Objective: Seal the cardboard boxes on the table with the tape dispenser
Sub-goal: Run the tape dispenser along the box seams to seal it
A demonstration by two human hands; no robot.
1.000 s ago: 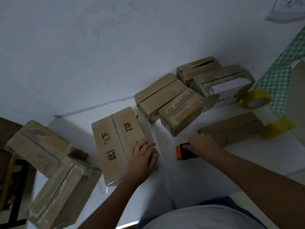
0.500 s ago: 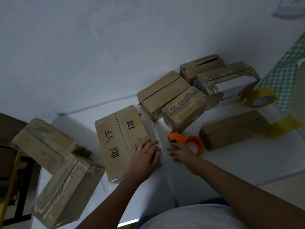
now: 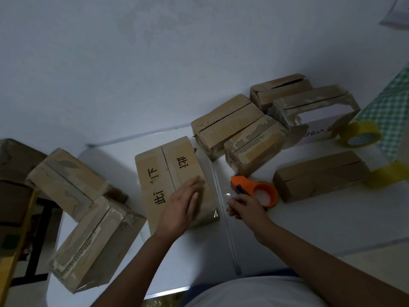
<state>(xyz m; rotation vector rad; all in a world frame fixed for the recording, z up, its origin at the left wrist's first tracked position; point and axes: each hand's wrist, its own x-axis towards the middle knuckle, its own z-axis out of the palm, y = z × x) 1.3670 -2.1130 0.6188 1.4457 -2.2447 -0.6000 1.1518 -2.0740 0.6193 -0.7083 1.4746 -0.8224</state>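
White table [image 3: 332, 218]: tan lettered box [image 3: 170, 173], flaps closed, seam visible.

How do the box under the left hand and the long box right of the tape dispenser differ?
The lettered box carries black printed characters; the long box is plain. The left hand rests flat on the lettered box; nothing touches the long box. The lettered box looks wider. Both are brown cardboard with a centre seam facing up.

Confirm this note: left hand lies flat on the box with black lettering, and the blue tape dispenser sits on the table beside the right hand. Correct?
Not quite: the tape dispenser is orange, not blue, as the head view shows. The rest holds: the left hand lies flat on the lettered box, and the dispenser sits on the table beside the right hand.
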